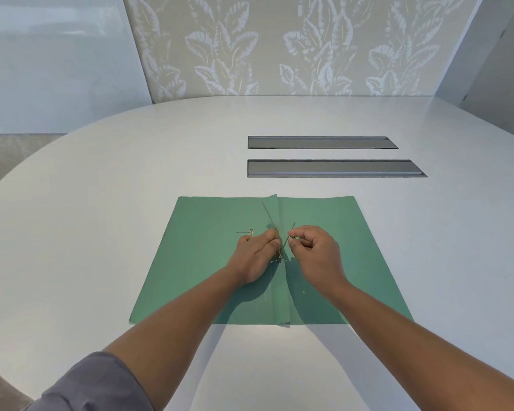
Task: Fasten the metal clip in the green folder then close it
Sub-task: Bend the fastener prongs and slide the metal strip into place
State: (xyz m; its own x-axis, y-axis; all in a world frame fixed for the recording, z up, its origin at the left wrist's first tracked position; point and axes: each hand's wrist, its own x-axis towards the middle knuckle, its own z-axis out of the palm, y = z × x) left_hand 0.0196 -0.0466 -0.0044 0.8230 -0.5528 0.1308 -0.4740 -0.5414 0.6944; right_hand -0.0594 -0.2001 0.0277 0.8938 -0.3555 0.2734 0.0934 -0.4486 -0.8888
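Observation:
A green folder (205,262) lies open and flat on the white table, its spine fold running toward me down the middle. At the spine stand two thin metal clip prongs (269,215), raised and crossing each other. My left hand (254,256) rests palm down on the left leaf by the spine, its fingertips pressing at the clip's base. My right hand (315,253) pinches the nearer prong between thumb and forefinger just right of the spine. A small loose metal clip piece (249,232) lies on the left leaf, touching my left hand's far side.
Two grey metal cable hatches (333,168) are set flush in the white table (101,203) beyond the folder. A leaf-patterned wall rises behind the table's far edge. The rounded table edge curves away on the left.

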